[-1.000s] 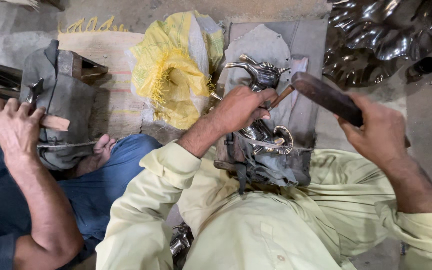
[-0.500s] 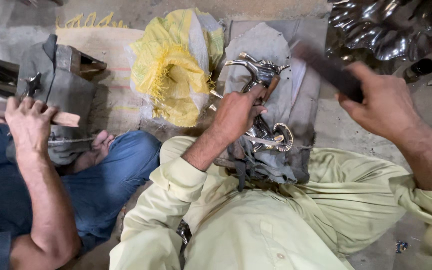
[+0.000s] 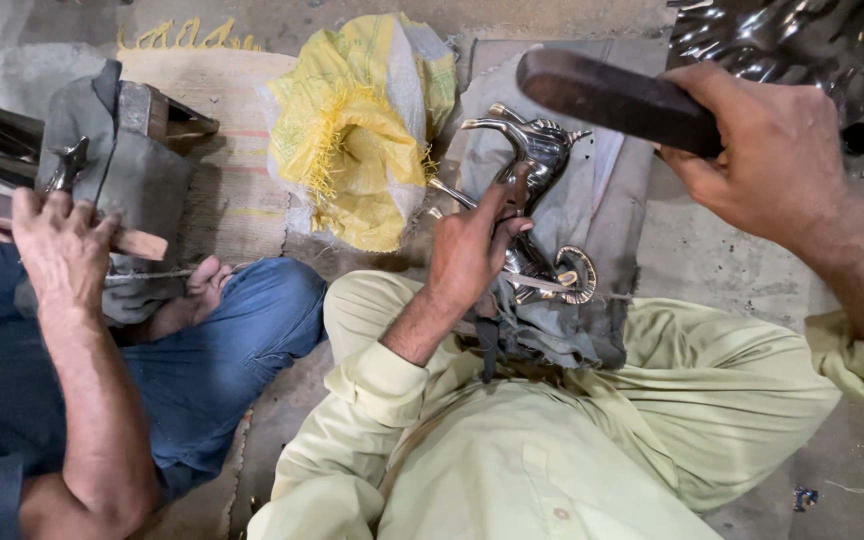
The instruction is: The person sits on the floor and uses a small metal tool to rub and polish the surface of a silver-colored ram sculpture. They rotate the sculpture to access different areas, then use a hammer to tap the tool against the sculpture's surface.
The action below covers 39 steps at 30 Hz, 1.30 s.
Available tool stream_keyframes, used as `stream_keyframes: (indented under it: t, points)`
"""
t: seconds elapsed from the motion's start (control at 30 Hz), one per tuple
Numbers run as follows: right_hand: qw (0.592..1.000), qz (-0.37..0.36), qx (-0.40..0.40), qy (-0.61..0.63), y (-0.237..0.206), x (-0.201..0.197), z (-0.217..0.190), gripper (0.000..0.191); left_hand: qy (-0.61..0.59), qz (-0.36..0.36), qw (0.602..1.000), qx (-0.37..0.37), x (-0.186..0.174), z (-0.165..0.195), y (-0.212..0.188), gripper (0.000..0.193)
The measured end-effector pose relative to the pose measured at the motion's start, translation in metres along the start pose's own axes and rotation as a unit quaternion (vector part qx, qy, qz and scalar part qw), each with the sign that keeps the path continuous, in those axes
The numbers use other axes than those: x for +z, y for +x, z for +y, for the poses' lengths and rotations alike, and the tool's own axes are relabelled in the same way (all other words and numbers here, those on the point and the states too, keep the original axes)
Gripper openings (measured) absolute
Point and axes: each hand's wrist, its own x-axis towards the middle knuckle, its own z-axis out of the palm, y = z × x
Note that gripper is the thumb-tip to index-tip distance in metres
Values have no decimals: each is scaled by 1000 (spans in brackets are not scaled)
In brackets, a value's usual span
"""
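Fingers of the left hand (image 3: 472, 250) grip the shiny metal horse figure (image 3: 537, 215), which lies on grey cloth (image 3: 612, 200) over the lap. The right hand (image 3: 767, 150) holds a dark wooden mallet (image 3: 617, 100) raised above it. A slightly misplaced blow could, I think, hit the left fingers or dent the figure.

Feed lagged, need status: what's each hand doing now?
Left hand: closed on shiny metal horse figurine.
Right hand: closed around dark wooden mallet, raised.

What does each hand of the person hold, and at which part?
The right hand grips a dark mallet by its handle end. The left hand holds the shiny metal horse figure at its middle.
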Motion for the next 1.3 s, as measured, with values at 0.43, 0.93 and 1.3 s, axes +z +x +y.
stream_keyframes:
  t: [0.43, 0.93, 1.3]
  points:
    - [965, -1, -152, -212, 18, -32, -30, 44, -20, 39, 996, -76, 12, -7, -23, 21]
    - [949, 8, -212, -235, 18, -35, -52, 29, -1, 157, 988, 2, 26, -20, -46, 22]
    - [940, 31, -232, -249, 9, -30, -59, 19, -2, 190, 979, 75, 35, -28, -59, 29]
